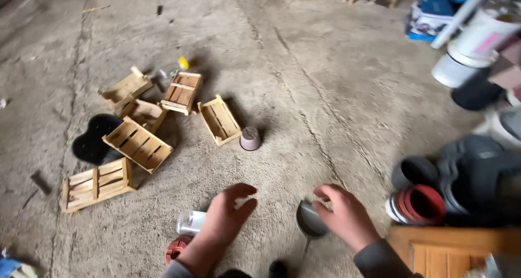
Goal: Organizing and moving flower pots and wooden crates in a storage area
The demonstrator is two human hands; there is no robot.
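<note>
The right hand [347, 215] holds a small grey pot [310, 219] by its rim. The fingers curl over the far edge of the pot, and the open mouth of the pot faces the camera. The pot is low over the concrete floor [336, 93], just left of the hand.

The left hand [225, 218] is open and holds nothing. Its fingers are spread a little, and the thumb points toward the right hand. It hangs over the floor. Just beside its wrist lies a clear plastic cup [190, 222] on its side, and below that sits a red pot [176, 249].

A bit farther out, a small pinkish pot [250, 138] stands upside down on the floor. Next to it lies a little wooden crate [218, 120]. More little wooden crates are scattered to the left, some tipped over, and a black pot [95, 138] lies among them.

On the right side there is a stack of pots with a red one at the front [418, 204], and dark grey pots [472, 172] behind it. White buckets [469, 47] sit farther back on the right. A wooden box [450, 248] is near the right arm.
</note>
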